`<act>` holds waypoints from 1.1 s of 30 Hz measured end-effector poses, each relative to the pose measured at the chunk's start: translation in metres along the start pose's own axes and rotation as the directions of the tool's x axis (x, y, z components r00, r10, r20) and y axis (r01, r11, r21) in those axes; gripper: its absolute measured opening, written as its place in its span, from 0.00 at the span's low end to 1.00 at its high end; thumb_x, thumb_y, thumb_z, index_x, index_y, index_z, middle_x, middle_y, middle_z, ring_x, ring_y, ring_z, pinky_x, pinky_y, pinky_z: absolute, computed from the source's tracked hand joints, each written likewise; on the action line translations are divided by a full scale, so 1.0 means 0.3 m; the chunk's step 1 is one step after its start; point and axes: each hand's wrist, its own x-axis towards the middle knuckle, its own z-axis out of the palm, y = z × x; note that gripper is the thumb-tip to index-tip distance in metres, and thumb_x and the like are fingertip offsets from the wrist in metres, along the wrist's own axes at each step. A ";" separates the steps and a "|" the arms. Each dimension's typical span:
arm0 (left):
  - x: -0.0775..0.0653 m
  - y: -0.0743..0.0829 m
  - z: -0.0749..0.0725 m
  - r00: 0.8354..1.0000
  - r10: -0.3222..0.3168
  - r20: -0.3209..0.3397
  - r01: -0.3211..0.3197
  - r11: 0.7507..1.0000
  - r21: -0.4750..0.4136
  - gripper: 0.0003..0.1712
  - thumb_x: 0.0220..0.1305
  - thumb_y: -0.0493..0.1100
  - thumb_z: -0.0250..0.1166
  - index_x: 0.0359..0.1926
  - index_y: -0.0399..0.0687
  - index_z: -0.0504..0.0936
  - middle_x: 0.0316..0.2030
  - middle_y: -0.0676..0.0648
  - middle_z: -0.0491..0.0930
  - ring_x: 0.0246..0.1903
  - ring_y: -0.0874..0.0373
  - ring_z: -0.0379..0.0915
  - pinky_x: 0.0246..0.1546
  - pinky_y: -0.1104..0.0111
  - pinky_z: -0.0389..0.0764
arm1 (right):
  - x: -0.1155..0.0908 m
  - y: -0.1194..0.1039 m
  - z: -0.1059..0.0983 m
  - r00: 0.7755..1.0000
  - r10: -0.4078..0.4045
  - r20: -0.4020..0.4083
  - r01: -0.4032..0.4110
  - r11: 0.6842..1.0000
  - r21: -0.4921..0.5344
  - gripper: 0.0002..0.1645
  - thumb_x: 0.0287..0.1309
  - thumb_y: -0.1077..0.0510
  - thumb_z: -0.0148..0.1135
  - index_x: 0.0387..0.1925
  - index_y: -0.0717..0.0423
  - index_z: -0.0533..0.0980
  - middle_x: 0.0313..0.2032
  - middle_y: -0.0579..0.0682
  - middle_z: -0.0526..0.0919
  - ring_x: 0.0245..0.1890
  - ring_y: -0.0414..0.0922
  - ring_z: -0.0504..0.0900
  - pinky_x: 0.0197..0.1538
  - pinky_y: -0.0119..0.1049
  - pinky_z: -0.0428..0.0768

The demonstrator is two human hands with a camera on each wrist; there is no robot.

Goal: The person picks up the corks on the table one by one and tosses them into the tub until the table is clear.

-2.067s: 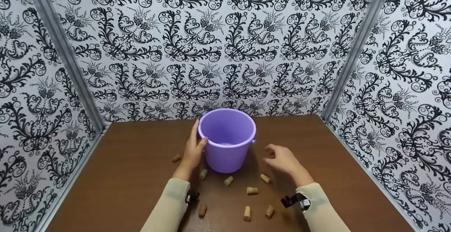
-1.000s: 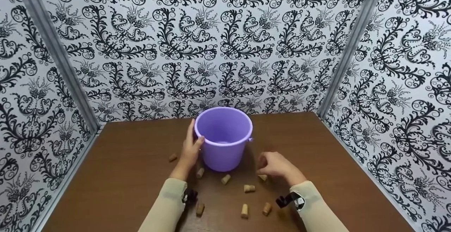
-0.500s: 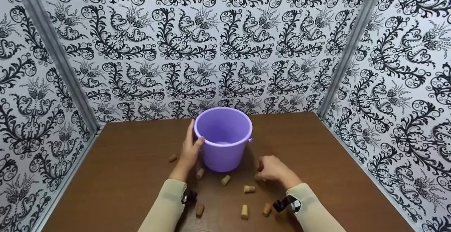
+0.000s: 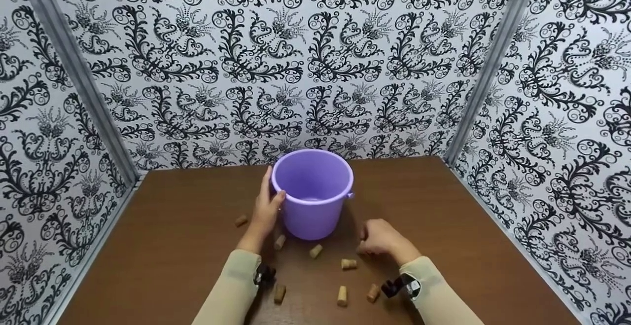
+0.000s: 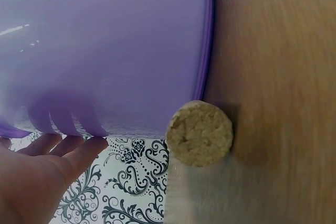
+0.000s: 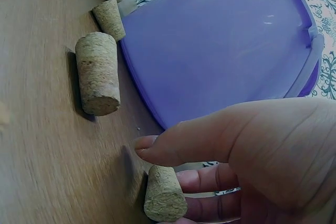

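A purple bucket [image 4: 315,216] stands upright on the brown table. My left hand [image 4: 265,211] holds its left side, thumb at the rim and fingers along the outer wall; those fingers [image 5: 79,153] show in the left wrist view. To the right of the bucket, my right hand [image 4: 385,241] is low over the table with a cork [image 6: 165,195] between its thumb and curled fingers. In the head view the hand hides that cork. Another cork [image 6: 98,74] lies near it, seen as a cork [image 4: 349,264] in the head view.
Several more corks lie scattered, among them a cork [image 4: 316,251] in front of the bucket, a darker cork [image 4: 279,294] near my left wrist and a cork [image 4: 373,293] near my right wrist. Patterned walls [image 4: 315,68] enclose the table [image 4: 172,246] at back and sides.
My right hand has come down and toward the bucket, closing round a cork that earlier lay uncovered. My left hand keeps its hold on the bucket; the view shifted slightly.
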 end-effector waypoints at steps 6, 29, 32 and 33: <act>0.006 0.006 0.004 1.000 0.004 0.001 -0.004 1.000 -0.016 0.46 0.73 0.47 0.60 0.86 0.52 0.51 0.82 0.38 0.58 0.80 0.37 0.59 0.82 0.43 0.57 | 0.000 0.002 -0.002 1.000 0.021 -0.014 -0.020 1.000 0.020 0.15 0.41 0.61 0.74 0.16 0.48 0.74 0.14 0.40 0.74 0.14 0.38 0.75 0.20 0.31 0.73; -0.010 0.084 0.007 1.000 -0.016 0.005 0.016 1.000 -0.015 0.46 0.71 0.44 0.59 0.85 0.45 0.52 0.82 0.34 0.58 0.79 0.32 0.58 0.81 0.38 0.54 | 0.026 0.037 -0.012 0.987 -0.162 -0.016 0.160 0.944 0.289 0.05 0.50 0.63 0.70 0.32 0.55 0.82 0.24 0.43 0.83 0.22 0.37 0.80 0.26 0.30 0.80; -0.003 0.022 0.001 1.000 -0.020 0.000 0.020 1.000 -0.004 0.46 0.73 0.46 0.60 0.86 0.51 0.51 0.82 0.37 0.58 0.79 0.34 0.59 0.81 0.38 0.56 | 0.025 0.024 -0.036 0.979 -0.204 -0.025 0.200 0.920 0.337 0.07 0.49 0.63 0.70 0.33 0.56 0.82 0.25 0.43 0.82 0.24 0.37 0.80 0.28 0.29 0.81; 0.000 0.002 -0.002 1.000 -0.019 0.001 0.019 1.000 -0.001 0.46 0.73 0.47 0.60 0.86 0.53 0.51 0.82 0.38 0.58 0.79 0.35 0.59 0.81 0.38 0.56 | 0.024 0.020 -0.045 0.976 -0.214 -0.029 0.210 0.909 0.361 0.07 0.50 0.64 0.70 0.34 0.57 0.82 0.26 0.44 0.82 0.25 0.38 0.80 0.28 0.28 0.81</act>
